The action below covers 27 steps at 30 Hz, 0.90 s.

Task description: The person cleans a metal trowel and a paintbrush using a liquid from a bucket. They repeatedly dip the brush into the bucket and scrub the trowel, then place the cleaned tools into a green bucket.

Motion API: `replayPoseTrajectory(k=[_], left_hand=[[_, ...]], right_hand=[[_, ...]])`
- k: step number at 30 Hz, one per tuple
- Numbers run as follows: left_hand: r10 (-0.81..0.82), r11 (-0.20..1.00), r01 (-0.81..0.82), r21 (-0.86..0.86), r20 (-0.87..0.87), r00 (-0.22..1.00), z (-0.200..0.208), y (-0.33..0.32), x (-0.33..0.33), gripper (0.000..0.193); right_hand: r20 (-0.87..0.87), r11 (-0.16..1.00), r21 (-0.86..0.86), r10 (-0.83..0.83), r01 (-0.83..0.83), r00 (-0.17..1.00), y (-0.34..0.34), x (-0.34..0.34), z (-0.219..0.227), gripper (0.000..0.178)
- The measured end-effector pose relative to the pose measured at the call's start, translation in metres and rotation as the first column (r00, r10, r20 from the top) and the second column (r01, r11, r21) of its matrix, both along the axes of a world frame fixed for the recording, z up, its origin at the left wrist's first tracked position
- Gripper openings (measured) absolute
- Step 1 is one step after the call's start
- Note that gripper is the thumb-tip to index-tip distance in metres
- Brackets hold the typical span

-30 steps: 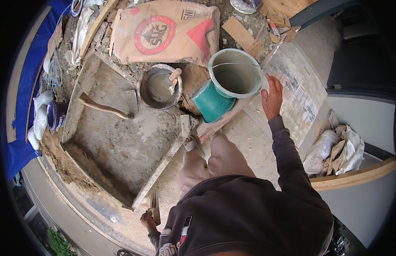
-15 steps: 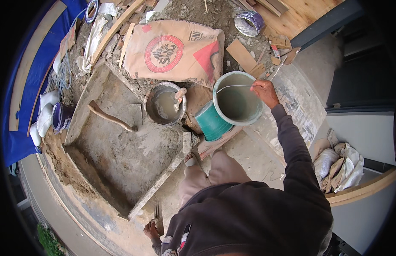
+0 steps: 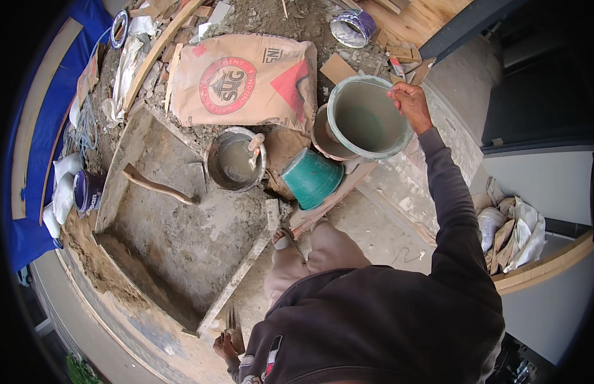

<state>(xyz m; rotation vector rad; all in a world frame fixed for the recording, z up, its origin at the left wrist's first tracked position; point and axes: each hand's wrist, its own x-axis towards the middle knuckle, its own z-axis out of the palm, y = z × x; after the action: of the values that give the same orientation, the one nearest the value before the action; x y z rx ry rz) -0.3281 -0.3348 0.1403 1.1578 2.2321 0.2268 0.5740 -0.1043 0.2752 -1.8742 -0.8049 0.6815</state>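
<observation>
My right hand (image 3: 412, 107) is closed on the thin wire handle of a grey-green bucket (image 3: 402, 137), lifted and tipped so its inside shows; a little greenish wetness seems to lie at the bottom. Partly hidden behind it is another round bucket (image 3: 322, 136). A green bucket (image 3: 310, 179) lies tilted nearby. Low at the left of my body, my left hand (image 3: 225, 347) is closed around a flat, narrow grey tool (image 3: 233, 320), its exact kind unclear. A dark mixing bucket (image 3: 235, 160) holds murky water and a wooden-handled tool (image 3: 255, 142).
A cement-stained wooden mixing trough (image 3: 175, 256) spreads to the left, with a wooden-handled hoe (image 3: 157, 185) in it. A large cement sack (image 3: 246, 83) lies beyond the buckets. Rubble, planks and a purple paint pail (image 3: 353, 29) sit farther back. Crumpled sacks (image 3: 511, 233) fill the right side.
My right hand has raised the grey-green bucket and moved it slightly right, uncovering the bucket behind it. The view has shifted a little. My left hand stays low with its tool.
</observation>
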Motion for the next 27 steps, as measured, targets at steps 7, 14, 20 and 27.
replayPoseTrajectory(k=[7, 14, 20, 27], left_hand=[[-0.071, 0.994, 0.076, 0.081, -0.065, 0.995, 0.004, 0.036, 0.006, 0.03], [-0.09, 0.976, 0.103, 0.19, -0.076, 0.993, 0.019, 0.048, 0.021, 0.032], [0.028, 0.986, -0.058, 0.156, 0.191, 0.981, -0.01, 0.024, 0.012, 0.032], [-0.017, 0.999, 0.017, 0.03, -0.015, 1.0, -0.008, 0.006, 0.018, 0.029]], right_hand=[[0.246, 0.993, 0.115, -0.035, 0.007, 0.969, 0.006, 0.034, -0.007, 0.016], [0.187, 0.995, 0.092, -0.058, 0.041, 0.981, 0.018, 0.061, 0.034, 0.018], [0.089, 0.992, 0.125, -0.014, 0.003, 0.996, 0.009, 0.032, 0.023, 0.018], [0.188, 0.985, 0.097, 0.124, -0.144, 0.974, 0.015, 0.017, -0.012, 0.012]])
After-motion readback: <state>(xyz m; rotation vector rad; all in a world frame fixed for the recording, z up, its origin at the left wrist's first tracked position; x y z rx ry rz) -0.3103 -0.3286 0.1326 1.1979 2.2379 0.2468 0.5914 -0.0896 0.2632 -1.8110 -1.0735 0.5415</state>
